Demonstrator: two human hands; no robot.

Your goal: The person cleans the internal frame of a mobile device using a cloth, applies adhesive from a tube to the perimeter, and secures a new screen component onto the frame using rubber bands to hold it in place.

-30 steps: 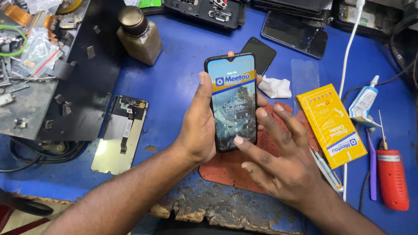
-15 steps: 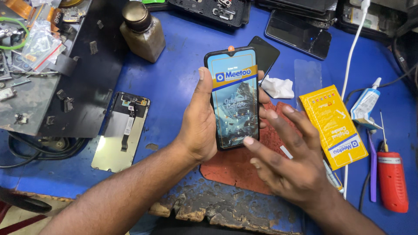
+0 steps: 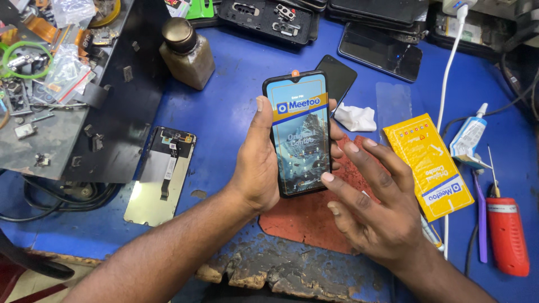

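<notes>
While the left hand (image 3: pixel 259 168) grips the phone (image 3: pixel 297 132) by its edges above the red mat (image 3: pixel 303 216), keep it steady; right hand (image 3: pixel 373 205), fingers spread and empty, index tip at the phone's lower right: press lightly.

Left hand (image 3: pixel 259 168) grips phone (image 3: pixel 298 132) upright; right hand (image 3: pixel 376 207) fingertip touches its lower edge.

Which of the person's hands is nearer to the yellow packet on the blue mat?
Right. The right hand hovers just left of the yellow packet, while the left hand holds the phone farther left.
</notes>
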